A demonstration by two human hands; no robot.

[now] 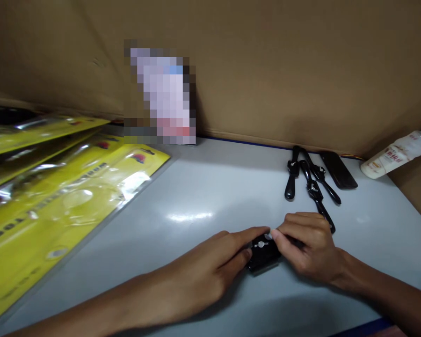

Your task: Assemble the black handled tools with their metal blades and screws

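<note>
A small black block-shaped tool [264, 264] with a silver round fitting on its top rests low over the grey table, between my two hands. My left hand [217, 262] grips its left side, the thumb near the side and the index finger reaching across the far edge. From the right, my right hand [310, 245] pinches at the tool's far right corner, thumb and fingertips closed around a small pale piece that I cannot make out. Just beyond the right hand lie three black spokeshaves [314, 189] with silver screws, partly crossing one another.
Yellow blister cards [91, 196] in clear plastic are stacked along the left. A dark flat phone-like object [338, 169] lies at the back right, near a tilted white bottle [393, 154]. Behind the grey table [196, 187] stands a brown cardboard wall [284, 70]; a blurred-out item leans there.
</note>
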